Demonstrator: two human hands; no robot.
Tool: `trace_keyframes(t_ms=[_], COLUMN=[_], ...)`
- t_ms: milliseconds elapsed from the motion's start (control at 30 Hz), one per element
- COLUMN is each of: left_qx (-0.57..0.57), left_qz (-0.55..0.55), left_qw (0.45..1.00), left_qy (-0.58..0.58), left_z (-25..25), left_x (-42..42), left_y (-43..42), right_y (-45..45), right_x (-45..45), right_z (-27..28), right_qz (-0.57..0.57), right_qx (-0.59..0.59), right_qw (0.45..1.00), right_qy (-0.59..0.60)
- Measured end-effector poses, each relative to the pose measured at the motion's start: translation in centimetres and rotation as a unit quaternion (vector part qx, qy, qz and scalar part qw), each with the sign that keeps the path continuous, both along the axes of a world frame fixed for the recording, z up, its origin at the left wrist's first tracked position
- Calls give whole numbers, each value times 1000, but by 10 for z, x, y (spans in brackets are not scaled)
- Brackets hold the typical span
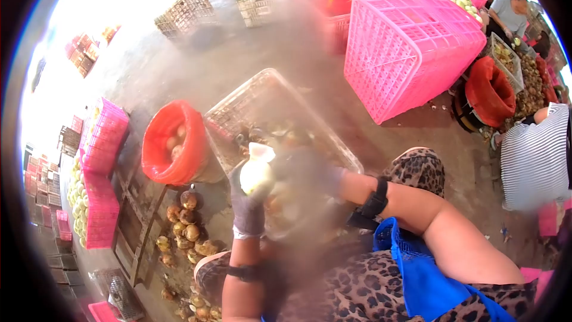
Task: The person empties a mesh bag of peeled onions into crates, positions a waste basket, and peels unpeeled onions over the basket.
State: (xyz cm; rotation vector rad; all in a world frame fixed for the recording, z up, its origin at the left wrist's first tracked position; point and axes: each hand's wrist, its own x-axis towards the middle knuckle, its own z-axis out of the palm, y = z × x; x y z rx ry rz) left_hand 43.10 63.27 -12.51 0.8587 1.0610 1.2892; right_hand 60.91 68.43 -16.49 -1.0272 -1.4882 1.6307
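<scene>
Taking the peeled onion (256, 177) as the hub of the dial, the left hand (245, 198), in a greyish glove, comes up from 6 o'clock with its fingers curled round the bulb, closed only as far as its girth allows. A pale flap stands at the onion's 12 o'clock, either loose skin or something else; I cannot tell which. The right hand (310, 173) lies at 3 o'clock behind a smeared patch of the view, so how far its fingers are open, and whether they grip anything, cannot be told. The onion is held over the near part of a mesh-sided crate (238, 106), which spreads from 11 to 4 o'clock. It should prove light and firm, yet slick where bare, its outer layers easily nicked; the sound hold is round its widest part, with a light squeeze. A red-lined bucket (156, 160) holding onions sits at 10 o'clock, unpeeled onions (192, 232) lie on the floor at 8, and a large pink crate (381, 59) stands at 2. No brand, label or writing is readable anywhere.
</scene>
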Motion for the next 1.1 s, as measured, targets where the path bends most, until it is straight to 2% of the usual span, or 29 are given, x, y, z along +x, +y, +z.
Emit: trace_keyframes(t_ms=[33, 133, 233, 267, 300, 367, 433, 467, 500, 567, 600, 633, 667, 700, 767, 800, 833, 867, 900, 933, 967, 1000, 1033, 1067, 1100], left_qx=[57, 85, 121, 94, 60, 87, 104, 115, 127, 149, 139, 129, 119, 124, 131, 122, 111, 100, 89, 26, -38, -41, -43, -66, -23], left_qz=[-24, -130, -15, -9, -16, 41, 50, 56, 53, 47, 31, 15, -1, -12, -35, -39, -51, -63, -75, -79, -78, -70, -61, -3, 24], left_qw=[992, 980, 983, 982, 967, 942, 918, 904, 909, 919, 921, 922, 923, 935, 955, 953, 963, 972, 980, 988, 991, 993, 994, 993, 998], left_qy=[112, 124, 139, 166, 246, 321, 380, 408, 393, 362, 363, 365, 366, 332, 265, 275, 239, 202, 164, 133, 101, 89, 76, 98, 56], left_z=[-22, -9, -24, -19, -15, -27, -25, -23, -25, -30, -30, -30, -30, -30, -27, -13, -13, -12, -8, 0, 14, 12, 9, -4, -38], left_x=[-10, -3, 12, 17, 19, 27, 25, 25, 23, 21, 18, 13, 8, 5, 0, 0, -3, -8, -13, -20, -24, -28, -34, -38, -48], left_y=[6, 6, 8, 6, 5, 8, 6, 7, 8, 10, 10, 10, 9, 9, 8, 3, 3, 3, 4, 5, 6, 8, 10, 13, 20], right_y=[1, -9, -8, -7, -6, -7, -10, -9, -10, -6, -5, -5, -1, 6, 16, 13, 9, 5, 2, -1, -1, -1, -4, -8, -13], right_x=[4, 5, -2, -4, -5, -21, -24, -23, -23, -27, -26, -26, -19, -13, -5, -2, -2, -3, -4, -3, 0, 4, 9, 12, 15], right_z=[10, 65, 27, 23, 19, 4, -3, 13, 22, -9, -12, -14, 0, -14, -22, -18, -13, -3, 2, 3, 3, 3, 5, 15, 25], right_qz=[19, 4, -89, -110, -130, -186, -200, -190, -182, -216, -209, -203, -174, -133, -94, -77, -64, -66, -74, -83, -44, -5, 34, 73, 112], right_qx=[-13, -140, -111, -109, -106, -132, -62, -68, -75, -55, -39, -23, 2, 122, 371, 214, 105, -6, -62, -117, -111, -104, -103, -101, -97], right_qw=[1000, 990, 990, 988, 985, 972, 976, 977, 977, 975, 977, 979, 981, 974, 898, 954, 984, 996, 994, 977, 988, 994, 994, 992, 989], right_qy=[0, -19, 22, 25, 27, 47, -60, -70, -81, 14, 0, -14, -89, -136, -218, -198, -129, -62, 48, 157, 94, 28, 19, 9, 0])
